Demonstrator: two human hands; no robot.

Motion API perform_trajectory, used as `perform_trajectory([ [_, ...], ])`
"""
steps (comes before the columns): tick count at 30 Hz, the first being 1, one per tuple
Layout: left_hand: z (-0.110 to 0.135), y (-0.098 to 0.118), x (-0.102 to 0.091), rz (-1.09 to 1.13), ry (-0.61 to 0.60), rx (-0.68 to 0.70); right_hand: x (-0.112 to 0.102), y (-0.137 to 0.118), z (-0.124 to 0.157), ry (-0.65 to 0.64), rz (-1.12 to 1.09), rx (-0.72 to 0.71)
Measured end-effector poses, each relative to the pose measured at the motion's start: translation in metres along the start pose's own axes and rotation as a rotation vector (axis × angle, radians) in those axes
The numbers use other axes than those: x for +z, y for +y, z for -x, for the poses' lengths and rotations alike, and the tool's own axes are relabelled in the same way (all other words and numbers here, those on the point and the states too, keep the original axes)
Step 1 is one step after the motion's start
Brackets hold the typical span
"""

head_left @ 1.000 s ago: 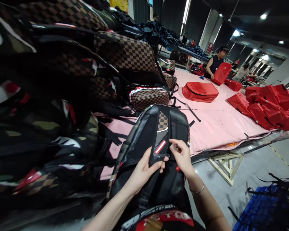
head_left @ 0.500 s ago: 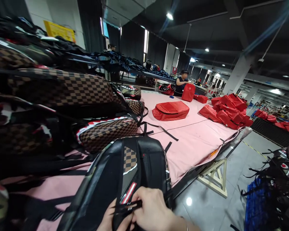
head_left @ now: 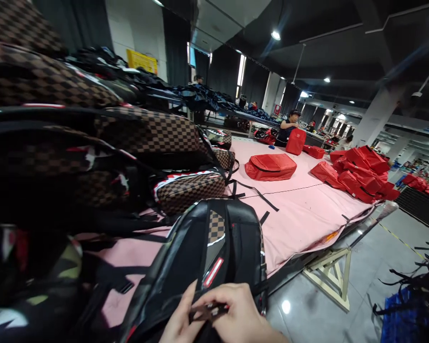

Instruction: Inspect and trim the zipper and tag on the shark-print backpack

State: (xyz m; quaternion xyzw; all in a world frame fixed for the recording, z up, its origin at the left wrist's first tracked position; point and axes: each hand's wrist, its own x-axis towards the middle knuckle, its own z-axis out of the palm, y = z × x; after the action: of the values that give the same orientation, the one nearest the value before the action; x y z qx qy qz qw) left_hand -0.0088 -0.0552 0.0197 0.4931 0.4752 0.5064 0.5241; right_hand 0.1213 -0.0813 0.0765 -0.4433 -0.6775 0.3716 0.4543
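Note:
A black backpack point(head_left: 196, 252) lies on the pink-covered table in front of me, its strap side facing up. It has a checkered patch point(head_left: 216, 227) and a red-and-white tab point(head_left: 213, 272) on one shoulder strap. At its lower end, my left hand point(head_left: 180, 317) and my right hand point(head_left: 238, 309) are closed close together. Between them they pinch a small dark piece point(head_left: 210, 312), blurred; whether it is a buckle, webbing or a small tool, I cannot tell. The lower part of the backpack is hidden behind my hands.
Checkered backpacks point(head_left: 153, 133) are piled along the left. Red bags point(head_left: 271, 166) stand or lie farther along the pink table point(head_left: 300, 209), with a heap point(head_left: 364, 174) at its right edge. A person point(head_left: 289, 125) works at the far end. A blue crate point(head_left: 400, 309) stands on the floor, right.
The view has swung left, so things sit farther right in the picture. Both hands remain at the backpack's lower end; the dark piece between them has turned.

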Motion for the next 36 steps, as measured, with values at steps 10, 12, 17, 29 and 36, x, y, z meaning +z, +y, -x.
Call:
perform_trajectory([
  [10, 0.021, 0.048, 0.023, 0.336, -0.267, -0.176, -0.035, 0.026, 0.021, 0.34, 0.13, 0.132],
  [12, 0.021, 0.047, 0.023, 0.367, -0.273, -0.158, -0.039, 0.027, 0.028, 0.314, 0.211, 0.075],
  [17, 0.021, 0.045, 0.023, 0.346, -0.277, -0.11, -0.041, 0.03, 0.036, 0.355, 0.437, -0.183],
  [29, 0.021, 0.044, 0.021, 0.297, -0.285, -0.069, -0.044, 0.029, 0.016, 0.282, 0.683, -0.494],
  [36, 0.02, 0.04, 0.022, 0.282, -0.295, -0.046, -0.041, 0.028, 0.015, 0.246, 0.881, -0.52],
])
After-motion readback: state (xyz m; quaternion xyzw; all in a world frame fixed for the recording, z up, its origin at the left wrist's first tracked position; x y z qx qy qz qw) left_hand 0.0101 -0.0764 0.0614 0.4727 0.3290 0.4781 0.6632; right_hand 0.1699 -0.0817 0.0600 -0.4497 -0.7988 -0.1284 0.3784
